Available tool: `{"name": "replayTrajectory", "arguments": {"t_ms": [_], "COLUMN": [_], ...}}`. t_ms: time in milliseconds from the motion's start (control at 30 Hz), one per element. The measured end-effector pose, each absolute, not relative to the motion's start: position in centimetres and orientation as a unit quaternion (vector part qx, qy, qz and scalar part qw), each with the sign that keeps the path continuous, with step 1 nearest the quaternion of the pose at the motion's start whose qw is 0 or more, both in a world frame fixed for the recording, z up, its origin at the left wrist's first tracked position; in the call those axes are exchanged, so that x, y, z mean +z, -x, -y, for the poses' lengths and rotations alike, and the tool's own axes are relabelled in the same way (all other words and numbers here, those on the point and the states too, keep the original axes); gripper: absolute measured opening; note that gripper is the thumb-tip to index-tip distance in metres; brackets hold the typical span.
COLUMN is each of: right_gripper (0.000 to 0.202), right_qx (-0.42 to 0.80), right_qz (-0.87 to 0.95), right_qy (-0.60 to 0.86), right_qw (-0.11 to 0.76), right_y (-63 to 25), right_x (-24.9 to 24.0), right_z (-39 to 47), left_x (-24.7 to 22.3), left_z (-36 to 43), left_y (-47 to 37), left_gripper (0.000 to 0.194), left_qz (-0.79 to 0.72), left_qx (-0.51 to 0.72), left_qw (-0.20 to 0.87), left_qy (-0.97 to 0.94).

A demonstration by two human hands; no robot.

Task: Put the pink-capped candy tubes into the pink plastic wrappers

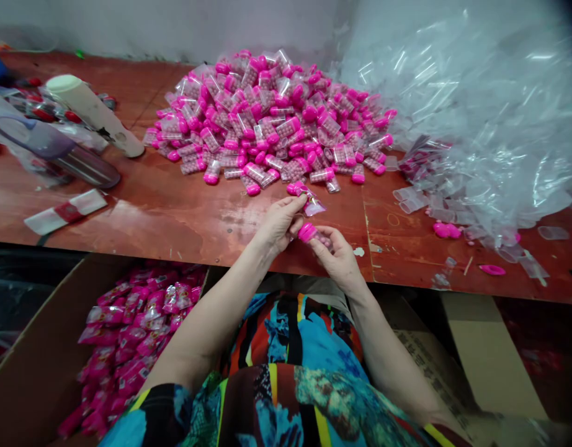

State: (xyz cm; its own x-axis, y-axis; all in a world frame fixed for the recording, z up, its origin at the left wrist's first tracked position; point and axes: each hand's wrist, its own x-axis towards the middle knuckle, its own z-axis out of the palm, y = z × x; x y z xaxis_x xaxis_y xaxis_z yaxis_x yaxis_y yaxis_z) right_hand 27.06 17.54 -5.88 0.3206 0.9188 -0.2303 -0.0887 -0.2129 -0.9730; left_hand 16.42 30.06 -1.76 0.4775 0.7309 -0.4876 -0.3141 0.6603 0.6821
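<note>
Over the front of the table, my left hand [280, 225] has its thumb and fingers closed on a small pink-and-clear plastic packet [314, 205]. Just below and to the right, my right hand [338, 257] grips a little clear bottle with a bright pink cap [307, 233]. Pinkish beads show through its side, and the cap points toward my left fingers. Beyond both hands rises a large pile of similar pink-capped bottles [277, 124], many holding pink beads. Some of the packet is hidden by my left fingers.
Clear plastic bottles and sleeves [472, 124] heap at the right, near loose pink caps [446, 230]. At left are a purple drink bottle [58, 149], a pale tumbler [95, 115] and a white strip [66, 212]. Below, a cardboard box [39, 341] holds pink packets [128, 335].
</note>
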Motion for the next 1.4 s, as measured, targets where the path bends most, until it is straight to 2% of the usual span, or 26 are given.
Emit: {"name": "replayTrajectory", "arguments": {"t_ms": [200,333,533,800,1033,1133,1400], "right_gripper": [0.03,0.03,0.02,0.023,0.027,0.03,0.042], "right_qx": [0.474,0.453,0.395,0.432,0.538,0.541,0.568], "right_qz": [0.384,0.415,0.475,0.466,0.362,0.324,0.24], "right_qy": [0.615,0.626,0.648,0.653,0.598,0.596,0.606], "right_qw": [0.499,0.48,0.445,0.413,0.471,0.498,0.503], "right_y": [-26.5,-26.3,-25.7,-25.3,-26.2,-26.2,-25.9], "right_x": [-4.6,-3.7,-1.9,-1.8,-3.6,-4.1,-5.8], "right_z": [-16.9,-16.4,-15.2,-14.1,-15.0,-14.9,-13.9], "left_x": [-1.8,-2.7,-3.0,-2.2,-3.2,-3.8,-3.9], "left_z": [-29.6,-28.9,-27.5,-26.1,-26.6,-27.1,-27.7], "left_y": [-17.7,-18.1,-17.6,-17.3,-17.5,-17.4,-15.4], "left_gripper": [0.034,0.026,0.029,0.028,0.035,0.033,0.032], "left_qz": [-0.389,-0.365,-0.323,-0.381,-0.424,-0.433,-0.435], "left_qx": [0.341,0.301,0.268,0.263,0.276,0.303,0.396], "left_qw": [0.786,0.822,0.843,0.803,0.833,0.824,0.785], "left_qy": [-0.339,-0.316,-0.335,-0.376,-0.224,-0.203,-0.193]}}
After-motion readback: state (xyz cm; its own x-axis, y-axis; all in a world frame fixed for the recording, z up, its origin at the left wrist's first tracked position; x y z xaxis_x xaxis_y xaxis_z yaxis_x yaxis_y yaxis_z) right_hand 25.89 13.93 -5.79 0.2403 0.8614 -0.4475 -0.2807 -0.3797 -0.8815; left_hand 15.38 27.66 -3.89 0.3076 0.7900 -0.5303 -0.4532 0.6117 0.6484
